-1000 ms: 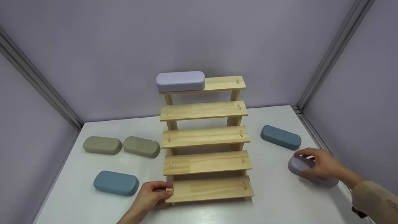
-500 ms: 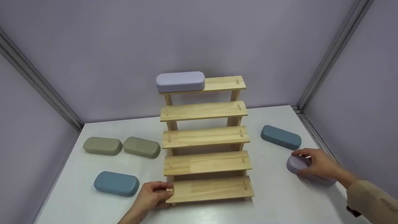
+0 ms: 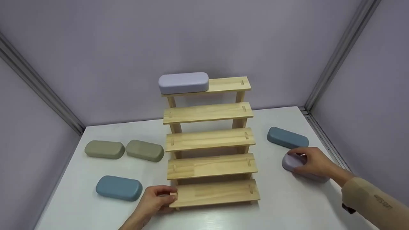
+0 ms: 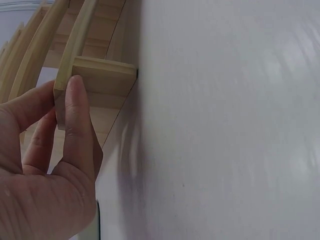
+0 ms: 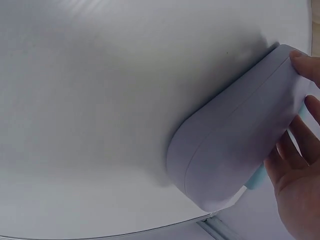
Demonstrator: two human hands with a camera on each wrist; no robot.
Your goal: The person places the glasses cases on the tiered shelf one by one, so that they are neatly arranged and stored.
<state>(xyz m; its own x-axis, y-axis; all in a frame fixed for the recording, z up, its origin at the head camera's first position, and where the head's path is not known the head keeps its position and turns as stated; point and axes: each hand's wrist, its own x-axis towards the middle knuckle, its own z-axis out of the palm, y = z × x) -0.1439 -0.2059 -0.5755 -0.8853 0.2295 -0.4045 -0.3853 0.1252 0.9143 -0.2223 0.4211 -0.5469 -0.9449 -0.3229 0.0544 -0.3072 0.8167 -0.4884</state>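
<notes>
Left hand point(image 3: 153, 201) pinches wooden rack point(image 3: 220, 192), apparently steadying it; right hand point(image 3: 314, 163) grasps lilac case point(image 3: 289, 162), blue case point(image 3: 287, 137) just beyond that hand.

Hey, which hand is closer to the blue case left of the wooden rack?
Left. The left hand is just right of the blue case, gripping the wooden rack; the right hand is across it, holding a purple case.

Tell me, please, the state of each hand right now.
Left hand: pinching the left end of the lowest wooden shelf.
Right hand: gripping the lavender case at the right.
</notes>
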